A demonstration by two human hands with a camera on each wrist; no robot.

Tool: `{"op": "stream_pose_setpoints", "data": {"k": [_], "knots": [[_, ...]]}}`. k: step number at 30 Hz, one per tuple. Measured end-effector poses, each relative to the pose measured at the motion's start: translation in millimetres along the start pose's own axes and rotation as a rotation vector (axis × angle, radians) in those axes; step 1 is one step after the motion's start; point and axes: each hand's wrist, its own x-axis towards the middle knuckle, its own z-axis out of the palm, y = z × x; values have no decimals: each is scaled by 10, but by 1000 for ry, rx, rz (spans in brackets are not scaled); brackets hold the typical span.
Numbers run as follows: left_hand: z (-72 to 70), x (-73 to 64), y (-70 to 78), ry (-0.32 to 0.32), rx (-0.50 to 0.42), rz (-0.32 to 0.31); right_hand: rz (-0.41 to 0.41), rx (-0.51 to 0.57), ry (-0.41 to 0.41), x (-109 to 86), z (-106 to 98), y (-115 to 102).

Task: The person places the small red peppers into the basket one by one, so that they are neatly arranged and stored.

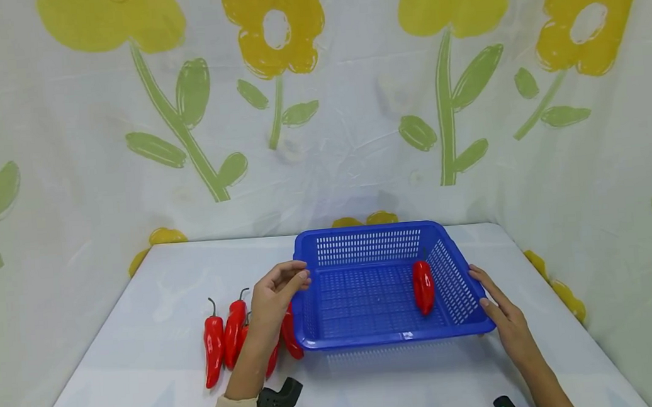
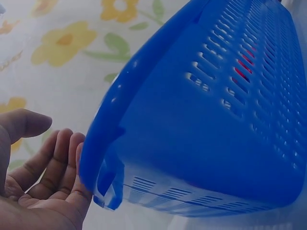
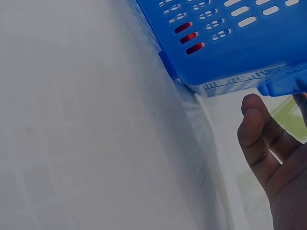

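A blue plastic basket (image 1: pixel 394 335) with slotted walls stands on the right half of the table in the head view. One red chili pepper (image 1: pixel 423 287) lies inside it, near the right wall. My left hand (image 1: pixel 275 295) is at the basket's left rim; in the left wrist view its loosely bent fingers (image 2: pixel 60 163) meet the rim from outside, thumb apart. At the right rim is my right hand (image 1: pixel 507 320), fingertips against the outer edge, nothing pinched. Several red chili peppers (image 1: pixel 214 350) with dark stems lie left of the basket, some partly hidden behind my left forearm.
The white table (image 1: pixel 157 303) narrows toward the back. Behind it and along both sides hangs a white curtain (image 1: pixel 351 164) with yellow flowers. A dark wrist mount (image 1: pixel 281 396) sits on the left wrist.
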Motion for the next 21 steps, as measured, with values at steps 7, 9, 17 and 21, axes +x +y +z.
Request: {"op": "stream_pose_setpoints", "data": {"k": [7, 9, 17, 21], "knots": [[-54, -23, -4, 27, 24, -13, -11, -13, 1, -1, -1, 3], [-65, -27, -6, 35, 33, -13, -15, -14, -2, 0, -7, 8], [-138, -37, -37, 42, 24, -12, -3, 21, -7, 15, -9, 24], [-184, -45, -49, 58, 11, -16, 9, 4, -9, 17, -7, 19]]}}
